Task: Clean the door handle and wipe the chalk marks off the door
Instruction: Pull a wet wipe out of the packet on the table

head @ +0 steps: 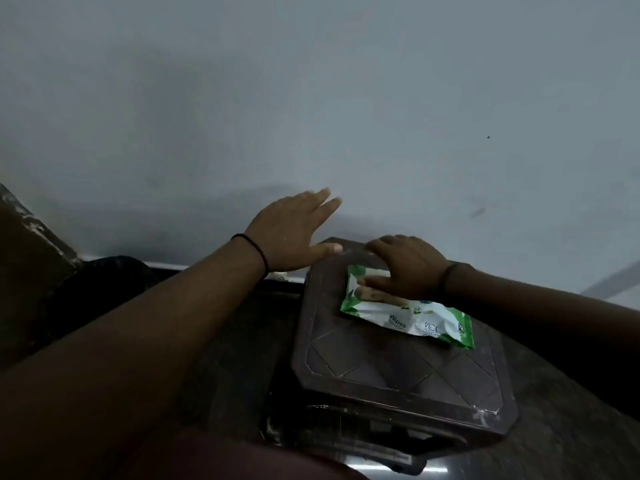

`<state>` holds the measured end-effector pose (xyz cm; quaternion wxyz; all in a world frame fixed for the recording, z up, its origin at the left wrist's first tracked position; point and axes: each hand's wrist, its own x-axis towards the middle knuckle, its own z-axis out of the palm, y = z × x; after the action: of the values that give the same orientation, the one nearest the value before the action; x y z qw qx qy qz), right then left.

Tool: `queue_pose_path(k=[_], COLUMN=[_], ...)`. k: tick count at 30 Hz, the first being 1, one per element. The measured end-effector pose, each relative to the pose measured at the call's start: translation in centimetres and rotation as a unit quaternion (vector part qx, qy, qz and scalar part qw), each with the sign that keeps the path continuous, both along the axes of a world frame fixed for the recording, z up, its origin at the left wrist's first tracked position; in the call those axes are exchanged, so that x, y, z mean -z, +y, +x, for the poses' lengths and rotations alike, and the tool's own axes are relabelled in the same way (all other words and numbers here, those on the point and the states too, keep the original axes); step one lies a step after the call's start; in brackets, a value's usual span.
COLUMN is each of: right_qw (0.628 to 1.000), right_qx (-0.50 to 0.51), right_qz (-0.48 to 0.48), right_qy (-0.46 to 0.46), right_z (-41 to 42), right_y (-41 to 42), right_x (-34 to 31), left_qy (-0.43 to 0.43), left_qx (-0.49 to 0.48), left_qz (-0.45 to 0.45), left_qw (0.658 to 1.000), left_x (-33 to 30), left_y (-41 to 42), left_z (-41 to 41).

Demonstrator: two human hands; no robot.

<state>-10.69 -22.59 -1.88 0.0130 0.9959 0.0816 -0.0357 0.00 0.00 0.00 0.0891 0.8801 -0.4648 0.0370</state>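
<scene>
A green and white pack of wet wipes [415,315] lies flat on a dark brown plastic stool [398,368]. My right hand [405,268] rests on the pack's far end, fingers spread and pressing down on it. My left hand [294,226] hovers open just left of the stool's far corner, fingers apart, holding nothing. No door or door handle is in view.
A plain grey wall [311,98] fills the upper half, with a small dark smudge [478,213] at the right. A dark floor [221,341] lies around the stool. A dark worn object [27,244] stands at the far left.
</scene>
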Motion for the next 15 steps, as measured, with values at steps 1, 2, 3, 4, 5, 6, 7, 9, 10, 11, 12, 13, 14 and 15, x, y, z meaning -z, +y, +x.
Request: queue_pose_path(k=[1,2,3,4,5,6,7,9,10,11,12,13,14,15], right_qw=[1.0,1.0,0.999,0.998,0.996,0.995,0.994,0.994,0.995,0.994,0.993,0.99,0.986,0.983], right_qx=[-0.001,0.004,0.009,0.01,0.009,0.008,0.004,0.009,0.001,-0.005,-0.014,-0.025,-0.03,-0.031], right_qz=[0.002,0.002,0.006,0.004,0.0,0.002,-0.003,0.012,0.01,0.008,0.003,-0.013,-0.026,-0.036], right_qy=[0.002,0.022,0.038,0.063,0.088,0.102,0.106,0.108,0.103,0.11,0.118,0.14,0.164,0.178], right_z=[-0.3,-0.4,-0.8,-1.4,-1.6,-1.7,-1.8,-2.3,-2.6,-2.9,-3.2,-3.4,-3.6,-3.7], right_y=[-0.3,-0.7,-1.1,-1.0,-1.2,-1.3,-1.3,-1.7,-1.9,-2.2,-2.7,-2.9,-3.4,-3.7], right_x=[0.1,0.4,1.0,1.1,1.6,2.0,1.7,1.8,1.5,1.4,1.4,1.1,1.0,1.1], left_qy=[0.013,0.034,0.049,0.056,0.068,0.078,0.081,0.095,0.099,0.107,0.114,0.116,0.117,0.116], left_qx=[0.006,0.012,0.012,0.016,0.023,0.032,0.037,0.043,0.042,0.042,0.042,0.042,0.043,0.042], left_qz=[0.023,0.048,0.066,0.078,0.09,0.097,0.098,0.112,0.113,0.121,0.126,0.126,0.131,0.134], left_qw=[1.0,0.998,0.997,0.995,0.993,0.992,0.991,0.988,0.988,0.986,0.985,0.984,0.984,0.983], left_x=[0.1,0.4,1.1,1.3,1.8,2.3,2.3,3.0,3.2,3.5,3.8,3.9,4.0,4.1], left_y=[-0.1,-0.6,-1.1,-1.1,-1.8,-2.3,-2.4,-2.9,-2.8,-2.8,-2.7,-2.5,-2.5,-2.5], left_z=[0.1,0.2,0.3,0.1,-0.1,-0.3,-0.4,-0.7,-0.7,-0.9,-0.9,-0.8,-0.8,-0.9])
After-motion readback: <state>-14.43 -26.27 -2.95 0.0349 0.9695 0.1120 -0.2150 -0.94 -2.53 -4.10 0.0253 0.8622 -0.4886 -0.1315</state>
